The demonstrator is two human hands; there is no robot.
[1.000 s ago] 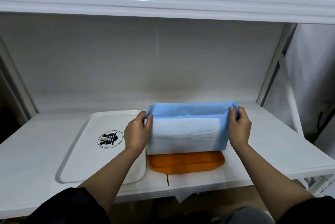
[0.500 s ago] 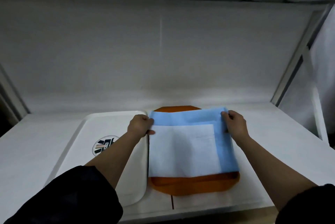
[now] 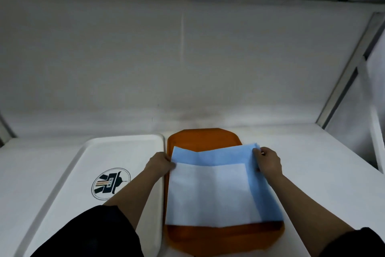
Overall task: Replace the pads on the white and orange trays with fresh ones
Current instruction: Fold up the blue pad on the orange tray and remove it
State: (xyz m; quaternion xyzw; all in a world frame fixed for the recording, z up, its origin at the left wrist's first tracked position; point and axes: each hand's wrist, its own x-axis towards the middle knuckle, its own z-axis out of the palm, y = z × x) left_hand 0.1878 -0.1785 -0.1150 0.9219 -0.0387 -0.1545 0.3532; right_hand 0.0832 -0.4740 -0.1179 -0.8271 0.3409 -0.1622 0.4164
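A folded blue pad with a white centre [image 3: 216, 190] lies across the orange tray [image 3: 204, 138] on the white shelf. My left hand [image 3: 160, 164] pinches the pad's far left corner. My right hand [image 3: 267, 162] pinches its far right corner. The tray's far and near ends show beyond the pad. Beside it on the left sits the white tray [image 3: 125, 148] with a round logo, bare of any pad; my left forearm crosses its right edge.
The shelf surface [image 3: 325, 173] extends to the right of the orange tray. A white back wall [image 3: 187, 58] closes the bay, the upper shelf's underside runs overhead, and a slanted metal upright [image 3: 343, 73] stands at the right.
The pad came down from being held upright above the orange tray to lying flat on it. Both hands stayed on its top corners. The camera tilted lower and closer.
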